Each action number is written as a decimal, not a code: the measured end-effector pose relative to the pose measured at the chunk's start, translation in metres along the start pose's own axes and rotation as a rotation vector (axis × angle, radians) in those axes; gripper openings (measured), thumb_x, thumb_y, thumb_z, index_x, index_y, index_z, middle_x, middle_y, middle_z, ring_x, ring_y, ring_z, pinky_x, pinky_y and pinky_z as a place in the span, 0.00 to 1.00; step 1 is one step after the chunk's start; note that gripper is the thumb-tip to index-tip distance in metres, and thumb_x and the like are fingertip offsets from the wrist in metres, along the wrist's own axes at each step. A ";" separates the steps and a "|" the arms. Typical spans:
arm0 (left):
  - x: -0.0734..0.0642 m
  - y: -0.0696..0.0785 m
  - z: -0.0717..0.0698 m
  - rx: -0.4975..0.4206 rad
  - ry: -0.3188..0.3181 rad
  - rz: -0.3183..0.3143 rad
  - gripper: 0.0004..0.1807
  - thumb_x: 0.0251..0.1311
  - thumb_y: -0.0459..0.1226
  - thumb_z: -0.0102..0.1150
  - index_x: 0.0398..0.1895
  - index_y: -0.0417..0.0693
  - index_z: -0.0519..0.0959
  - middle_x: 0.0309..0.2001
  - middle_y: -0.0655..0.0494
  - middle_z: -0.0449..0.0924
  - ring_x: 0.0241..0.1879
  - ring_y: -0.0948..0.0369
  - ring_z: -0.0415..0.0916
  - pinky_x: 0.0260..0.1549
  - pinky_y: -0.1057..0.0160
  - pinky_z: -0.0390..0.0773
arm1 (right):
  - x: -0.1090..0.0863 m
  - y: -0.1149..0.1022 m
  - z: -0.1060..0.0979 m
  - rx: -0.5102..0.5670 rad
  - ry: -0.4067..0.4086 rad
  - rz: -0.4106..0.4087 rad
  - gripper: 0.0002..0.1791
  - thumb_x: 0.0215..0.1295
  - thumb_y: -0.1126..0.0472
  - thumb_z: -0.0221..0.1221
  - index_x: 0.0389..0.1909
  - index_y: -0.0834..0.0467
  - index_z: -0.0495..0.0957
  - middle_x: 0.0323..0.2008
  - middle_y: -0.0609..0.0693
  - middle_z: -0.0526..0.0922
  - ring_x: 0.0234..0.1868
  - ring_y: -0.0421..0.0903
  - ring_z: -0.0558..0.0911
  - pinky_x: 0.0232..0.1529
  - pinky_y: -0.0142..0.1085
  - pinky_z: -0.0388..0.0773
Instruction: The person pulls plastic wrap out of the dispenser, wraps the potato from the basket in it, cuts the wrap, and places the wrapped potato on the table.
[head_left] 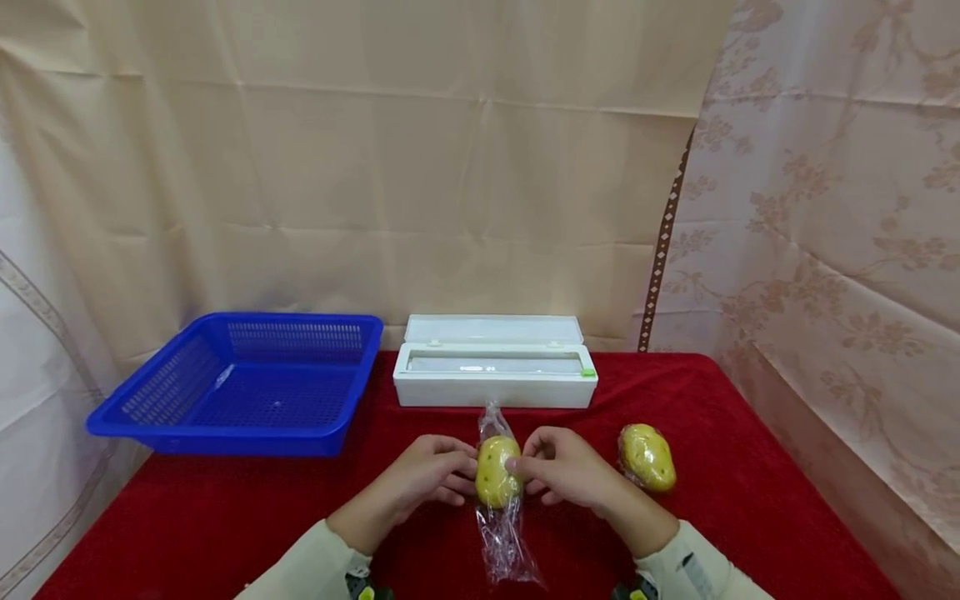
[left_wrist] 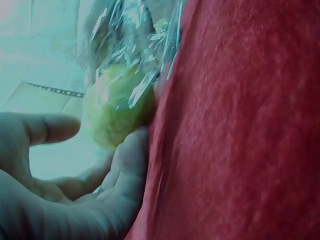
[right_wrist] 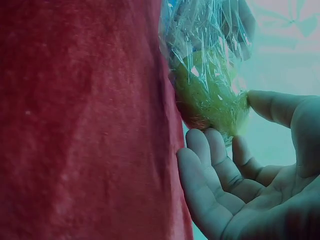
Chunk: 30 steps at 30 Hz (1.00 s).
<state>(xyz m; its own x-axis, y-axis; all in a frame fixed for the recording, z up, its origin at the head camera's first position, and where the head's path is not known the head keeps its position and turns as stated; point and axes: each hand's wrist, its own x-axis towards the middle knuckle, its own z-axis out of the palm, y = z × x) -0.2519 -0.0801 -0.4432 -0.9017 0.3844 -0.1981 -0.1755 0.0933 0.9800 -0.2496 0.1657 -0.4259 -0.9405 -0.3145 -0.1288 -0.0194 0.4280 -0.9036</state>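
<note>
A yellow potato [head_left: 496,473] lies on the red cloth between both hands, with clear cling film [head_left: 508,542] around it. The film's loose ends stretch out beyond the potato, toward the back and the front. At its left side, the left hand [head_left: 432,472] touches it with relaxed fingers; the left wrist view shows the thumb [left_wrist: 57,129] apart from it. From the right, the right hand [head_left: 564,468] rests its thumb tip [right_wrist: 260,102] on the potato, its other fingers loosely bent beside the lower side. A second film-wrapped potato [head_left: 648,457] lies farther right.
Behind the potato stands a white cling film dispenser [head_left: 495,393] with its clear lid [head_left: 495,328] raised and a green slider [head_left: 588,372] at the right end. A blue plastic basket [head_left: 225,443] sits at the back left. Beige curtain [head_left: 450,183] hangs behind the red-covered table [head_left: 720,533].
</note>
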 end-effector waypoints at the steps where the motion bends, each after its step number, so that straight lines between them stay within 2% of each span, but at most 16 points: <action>1: 0.000 0.000 -0.001 0.010 -0.012 0.002 0.22 0.64 0.37 0.60 0.55 0.30 0.78 0.38 0.47 0.89 0.35 0.58 0.88 0.30 0.64 0.85 | 0.000 0.001 0.000 -0.003 -0.002 -0.003 0.20 0.64 0.49 0.70 0.40 0.61 0.75 0.32 0.56 0.84 0.31 0.48 0.87 0.26 0.41 0.84; 5: 0.000 -0.003 -0.002 0.044 -0.039 0.010 0.21 0.64 0.36 0.59 0.55 0.28 0.77 0.39 0.47 0.89 0.35 0.59 0.87 0.33 0.62 0.86 | 0.001 0.005 0.003 -0.020 -0.013 -0.013 0.19 0.64 0.50 0.70 0.39 0.61 0.75 0.31 0.56 0.84 0.29 0.47 0.86 0.25 0.40 0.84; 10: -0.001 -0.009 0.002 0.104 -0.034 0.033 0.21 0.63 0.34 0.61 0.55 0.26 0.77 0.40 0.46 0.87 0.37 0.58 0.87 0.36 0.59 0.87 | 0.000 0.008 0.006 -0.023 -0.021 0.005 0.20 0.64 0.49 0.70 0.38 0.60 0.75 0.30 0.56 0.84 0.29 0.46 0.85 0.25 0.39 0.83; 13: -0.002 -0.012 0.002 0.179 -0.038 0.060 0.22 0.62 0.33 0.60 0.56 0.25 0.77 0.40 0.46 0.87 0.37 0.56 0.87 0.36 0.57 0.87 | -0.001 0.010 0.008 -0.018 -0.013 0.001 0.20 0.64 0.49 0.70 0.38 0.61 0.75 0.29 0.57 0.83 0.28 0.46 0.85 0.24 0.39 0.83; 14: -0.002 -0.012 0.002 0.233 -0.036 0.079 0.23 0.61 0.33 0.60 0.57 0.25 0.77 0.39 0.47 0.86 0.36 0.57 0.86 0.35 0.58 0.87 | -0.001 0.011 0.008 -0.020 -0.012 -0.007 0.20 0.65 0.49 0.70 0.38 0.61 0.75 0.29 0.57 0.83 0.28 0.46 0.84 0.24 0.39 0.83; 18: -0.006 -0.008 -0.002 0.600 -0.002 0.244 0.27 0.57 0.32 0.63 0.62 0.32 0.75 0.40 0.52 0.83 0.34 0.64 0.81 0.32 0.64 0.82 | -0.001 0.011 0.007 -0.071 -0.006 -0.077 0.20 0.64 0.49 0.71 0.38 0.59 0.75 0.29 0.54 0.83 0.29 0.46 0.83 0.26 0.37 0.81; 21: -0.009 -0.004 -0.006 0.876 0.015 0.430 0.27 0.54 0.32 0.69 0.59 0.45 0.77 0.47 0.56 0.77 0.38 0.66 0.76 0.36 0.68 0.79 | -0.005 0.008 0.001 -0.173 -0.027 -0.198 0.15 0.62 0.53 0.72 0.38 0.57 0.76 0.34 0.50 0.82 0.33 0.45 0.84 0.32 0.36 0.81; 25: -0.011 0.000 -0.010 1.103 -0.054 0.663 0.27 0.46 0.35 0.79 0.49 0.60 0.77 0.53 0.61 0.73 0.47 0.65 0.75 0.47 0.65 0.79 | -0.014 0.001 -0.008 -0.369 -0.124 -0.413 0.13 0.57 0.63 0.74 0.37 0.50 0.78 0.40 0.44 0.78 0.42 0.43 0.83 0.45 0.36 0.82; 28: -0.011 0.000 -0.009 1.206 -0.129 0.758 0.28 0.42 0.40 0.83 0.46 0.66 0.78 0.54 0.64 0.71 0.50 0.65 0.73 0.50 0.63 0.78 | -0.022 -0.002 -0.011 -0.506 -0.206 -0.527 0.17 0.54 0.64 0.76 0.37 0.44 0.80 0.43 0.38 0.75 0.47 0.40 0.80 0.51 0.36 0.80; 30: -0.011 -0.001 -0.007 1.245 -0.164 0.785 0.28 0.42 0.44 0.85 0.45 0.68 0.79 0.54 0.65 0.71 0.49 0.66 0.73 0.50 0.64 0.77 | -0.024 -0.004 -0.010 -0.571 -0.239 -0.575 0.18 0.52 0.64 0.76 0.37 0.41 0.81 0.44 0.35 0.73 0.49 0.37 0.79 0.52 0.34 0.79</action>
<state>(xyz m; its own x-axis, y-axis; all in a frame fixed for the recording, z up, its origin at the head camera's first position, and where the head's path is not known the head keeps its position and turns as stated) -0.2445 -0.0911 -0.4421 -0.5347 0.7970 0.2810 0.8446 0.4936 0.2072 -0.2300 0.1802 -0.4156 -0.6360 -0.7577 0.1465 -0.7019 0.4890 -0.5180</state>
